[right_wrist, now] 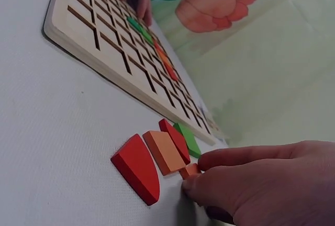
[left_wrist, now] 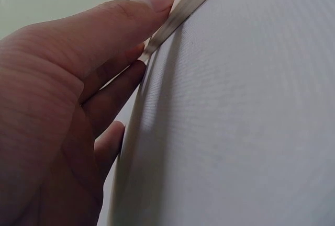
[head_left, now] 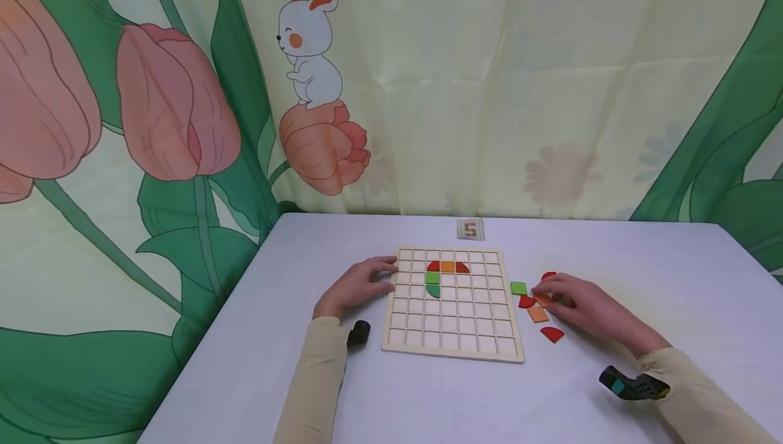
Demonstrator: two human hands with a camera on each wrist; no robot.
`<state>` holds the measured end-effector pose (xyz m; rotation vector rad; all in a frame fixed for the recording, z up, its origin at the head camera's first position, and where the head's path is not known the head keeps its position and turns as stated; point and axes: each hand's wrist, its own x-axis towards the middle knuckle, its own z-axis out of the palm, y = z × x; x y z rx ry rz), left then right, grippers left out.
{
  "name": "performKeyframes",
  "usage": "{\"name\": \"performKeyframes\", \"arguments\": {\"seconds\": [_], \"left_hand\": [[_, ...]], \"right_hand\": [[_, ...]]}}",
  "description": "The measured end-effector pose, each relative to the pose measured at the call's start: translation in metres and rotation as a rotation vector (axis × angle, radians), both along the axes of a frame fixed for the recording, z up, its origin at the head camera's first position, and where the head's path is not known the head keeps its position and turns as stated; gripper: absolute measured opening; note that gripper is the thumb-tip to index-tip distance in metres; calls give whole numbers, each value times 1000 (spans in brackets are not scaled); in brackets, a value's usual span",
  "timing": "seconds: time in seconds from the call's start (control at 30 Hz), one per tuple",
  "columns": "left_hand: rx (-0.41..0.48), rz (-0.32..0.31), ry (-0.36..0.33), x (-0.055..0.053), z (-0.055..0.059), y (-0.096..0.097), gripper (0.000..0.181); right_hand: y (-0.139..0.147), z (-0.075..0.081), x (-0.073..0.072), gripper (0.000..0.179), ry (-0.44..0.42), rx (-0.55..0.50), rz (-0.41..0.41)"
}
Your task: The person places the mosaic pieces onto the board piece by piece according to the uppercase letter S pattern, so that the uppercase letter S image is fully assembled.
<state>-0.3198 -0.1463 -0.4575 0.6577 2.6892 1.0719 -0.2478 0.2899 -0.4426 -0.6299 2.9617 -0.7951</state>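
A wooden grid board (head_left: 455,355) lies on the table, with red, orange and green tiles (head_left: 448,267) set in its upper cells. My left hand (head_left: 361,285) rests at the board's left edge; its thumb and fingertips touch the rim (left_wrist: 183,19). To the right of the board, my right hand (head_left: 584,304) pinches a small orange tile (right_wrist: 189,171) between thumb and fingers, low over the table. Around it lie a green square tile (head_left: 518,288), an orange square tile (head_left: 537,314) and several red rounded tiles (head_left: 552,334). One red tile (head_left: 548,275) is partly behind the hand.
A small card (head_left: 470,229) with a grid pattern lies behind the board. The white table (head_left: 245,383) reaches back to a printed curtain (head_left: 459,90). Black devices (head_left: 633,384) are worn at both wrists.
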Motion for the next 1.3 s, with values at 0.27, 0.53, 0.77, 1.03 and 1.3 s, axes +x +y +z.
{"name": "performKeyframes", "arguments": {"seconds": [0.27,0.53,0.77,1.03,1.3], "left_hand": [[4,5,-5,0,1,0,41],[5,3,-1,-1,0,0,41],[13,10,-3,-1,-1,0,41],[8,10,4,0,0,-1,41],[2,9,0,0,1,1,41]], "right_hand": [[-2,0,1,38,-16,11,-80],[-2,-2,0,34,3,36,-85],[-6,2,-2,36,28,-7,-115],[-34,10,-6,30,14,-91,-93],[-74,14,-7,27,68,-84,36]]}}
